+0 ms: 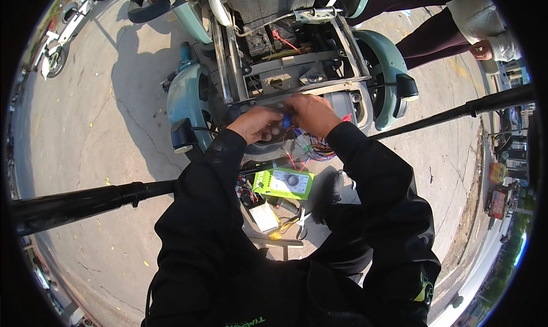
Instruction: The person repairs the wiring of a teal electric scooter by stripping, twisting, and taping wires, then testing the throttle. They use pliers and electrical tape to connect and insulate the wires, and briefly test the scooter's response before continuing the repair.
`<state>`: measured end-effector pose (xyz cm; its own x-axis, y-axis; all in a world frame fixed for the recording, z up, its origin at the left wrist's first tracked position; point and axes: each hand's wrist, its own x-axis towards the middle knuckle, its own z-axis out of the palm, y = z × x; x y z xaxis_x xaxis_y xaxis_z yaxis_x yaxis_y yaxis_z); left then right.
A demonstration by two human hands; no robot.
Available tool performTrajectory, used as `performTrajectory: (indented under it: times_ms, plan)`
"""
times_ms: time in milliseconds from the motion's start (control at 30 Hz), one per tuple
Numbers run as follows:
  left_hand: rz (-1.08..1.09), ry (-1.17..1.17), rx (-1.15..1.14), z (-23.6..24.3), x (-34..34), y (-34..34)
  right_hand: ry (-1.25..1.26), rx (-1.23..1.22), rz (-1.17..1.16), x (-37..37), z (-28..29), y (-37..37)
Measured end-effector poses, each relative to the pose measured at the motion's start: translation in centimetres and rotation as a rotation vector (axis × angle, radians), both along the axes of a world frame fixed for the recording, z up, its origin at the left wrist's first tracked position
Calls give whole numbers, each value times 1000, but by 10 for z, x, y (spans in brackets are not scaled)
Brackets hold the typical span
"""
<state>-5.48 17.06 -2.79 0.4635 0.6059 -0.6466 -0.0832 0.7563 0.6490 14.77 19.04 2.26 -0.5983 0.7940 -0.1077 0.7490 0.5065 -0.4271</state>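
Observation:
My left hand (254, 123) and my right hand (313, 112) are close together at the lower crossbar of an opened teal vehicle frame (348, 48). Both have bent fingers around a small blue piece (287, 121), too hidden to identify. Below my right hand hangs a bundle of coloured wires (315, 148) with connectors. Beneath them on the ground lie a green boxed item (283, 183), a white rectangular piece (264, 217) and scissors (302, 227). Black batteries (281, 39) sit inside the frame.
A long black bar (91, 204) crosses left to right under my arms. Teal fenders (393, 101) with black lamps flank the frame. Another person's legs (425, 44) and hand (481, 50) are at upper right. A white scooter (63, 47) stands at upper left.

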Motion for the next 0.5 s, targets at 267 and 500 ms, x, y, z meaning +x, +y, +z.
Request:
performTrajectory:
  times_ms: [267,500]
  plan:
    - [65,-106,-160,-3,3,4,12,-43,3,1,7,-3]
    - [34,58,-10,-5,0,2,46,-199,-68,1,3,9]
